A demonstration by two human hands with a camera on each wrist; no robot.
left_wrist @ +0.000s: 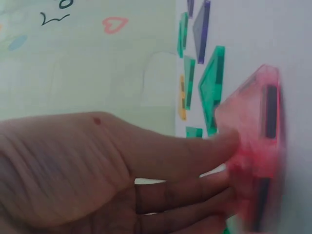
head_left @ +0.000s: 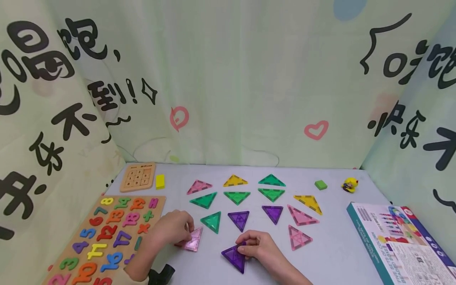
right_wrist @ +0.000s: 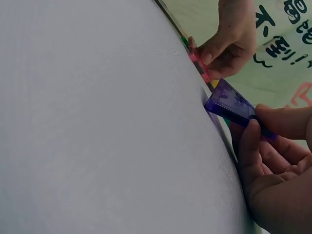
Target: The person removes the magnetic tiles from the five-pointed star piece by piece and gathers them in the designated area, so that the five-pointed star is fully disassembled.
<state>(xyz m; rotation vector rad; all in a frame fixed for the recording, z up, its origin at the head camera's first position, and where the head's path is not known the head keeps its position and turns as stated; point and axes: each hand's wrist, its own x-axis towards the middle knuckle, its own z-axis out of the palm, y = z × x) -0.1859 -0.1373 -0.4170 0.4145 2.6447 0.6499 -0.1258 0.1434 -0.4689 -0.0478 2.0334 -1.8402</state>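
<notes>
My left hand (head_left: 175, 226) pinches a translucent pink magnetic tile (head_left: 194, 240) between thumb and fingers, low over the table beside the number board. In the left wrist view the thumb lies across the pink tile (left_wrist: 251, 109), and dark magnet strips show along its edge. My right hand (head_left: 261, 249) holds a purple triangular magnetic tile (head_left: 235, 258) by its right side. The right wrist view has this purple tile (right_wrist: 233, 103) tilted, one corner close to the tabletop. Ahead of the hands lie a green triangle tile (head_left: 211, 222) and two purple triangle tiles (head_left: 239, 220) (head_left: 272, 214).
Several green, yellow and pink triangles, including a pink triangle (head_left: 299, 238), spread behind and to the right. A wooden number board (head_left: 162, 202) fills the left; a box (head_left: 406, 241) lies at right. Farther back are a number puzzle (head_left: 138, 177), yellow block (head_left: 160, 181), green block (head_left: 320, 185) and yellow figurine (head_left: 350, 185).
</notes>
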